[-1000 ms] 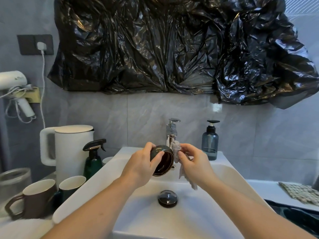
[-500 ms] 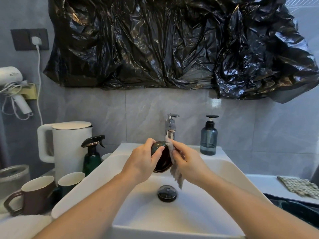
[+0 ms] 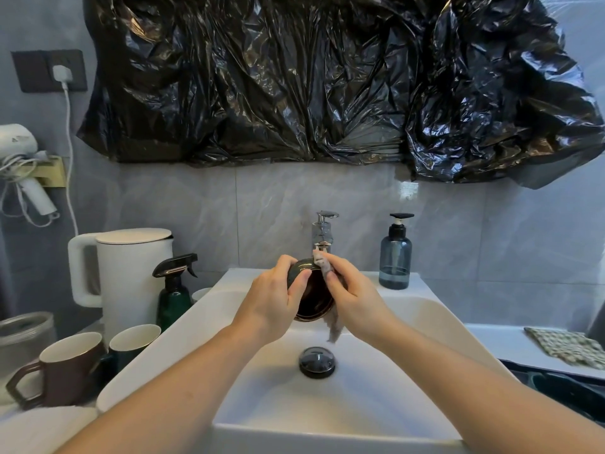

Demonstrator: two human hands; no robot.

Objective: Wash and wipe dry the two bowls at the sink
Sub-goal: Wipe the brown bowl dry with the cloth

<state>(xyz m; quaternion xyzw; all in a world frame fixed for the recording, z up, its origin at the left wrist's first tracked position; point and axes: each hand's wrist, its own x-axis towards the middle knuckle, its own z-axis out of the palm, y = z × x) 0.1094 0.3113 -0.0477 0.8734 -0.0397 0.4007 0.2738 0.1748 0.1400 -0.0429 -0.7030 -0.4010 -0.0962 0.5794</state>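
The small dark glazed ceramic bowl point(image 3: 312, 298) is tipped on its side above the white rectangular sink basin point(image 3: 360, 404), just in front of the chrome tap point(image 3: 323, 232). My left hand point(image 3: 273, 303) grips it, fingers curled over the outside and thumb on the rim. My right hand point(image 3: 352, 293) pinches a grey wet cloth point(image 3: 334, 327) against the bowl's rim; the cloth's tail hangs below my palm, above the black round drain plug point(image 3: 317, 362).
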